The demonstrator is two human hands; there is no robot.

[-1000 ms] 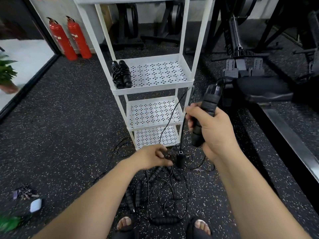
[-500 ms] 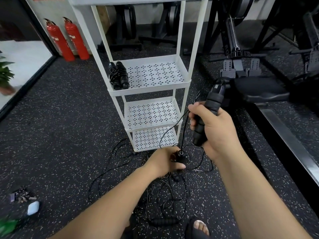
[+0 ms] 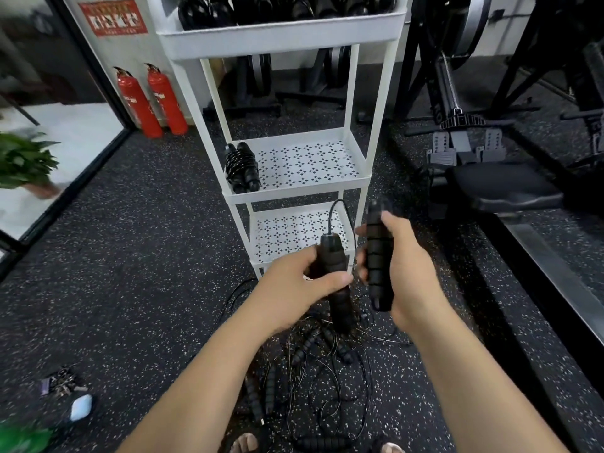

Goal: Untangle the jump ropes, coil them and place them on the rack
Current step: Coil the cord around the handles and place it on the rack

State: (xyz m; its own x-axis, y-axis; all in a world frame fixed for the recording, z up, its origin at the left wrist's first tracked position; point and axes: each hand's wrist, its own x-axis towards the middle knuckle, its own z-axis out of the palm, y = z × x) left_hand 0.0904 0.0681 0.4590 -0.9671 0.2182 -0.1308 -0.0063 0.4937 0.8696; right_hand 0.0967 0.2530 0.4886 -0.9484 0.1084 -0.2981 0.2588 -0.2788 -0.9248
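Our left hand [image 3: 292, 286] grips one jump-rope handle [image 3: 332, 256], our right hand [image 3: 410, 273] a second handle [image 3: 377, 256], mid-frame before the white rack [image 3: 294, 195]. Untangling seems underway; next we must free the cord [image 3: 330, 214] from the floor tangle [image 3: 327, 377] below.

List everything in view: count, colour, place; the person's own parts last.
rack: one, white, centre
coiled jump ropes: one black bundle, second shelf's left end; more on top shelf
tangled jump ropes: one pile, black, floor beneath hands
rope handles: two, black, one per hand
fire extinguishers: two, red, by back wall, left
sign: one, red, wall above them
plant: one, green, far left
rowing machine: one, black, right
keys: one bunch, dark, floor lower left
small case: one, pale, beside keys
feet: two, black sandals, bottom edge
left hand: one, centre, grips a handle
right hand: one, centre, grips the other
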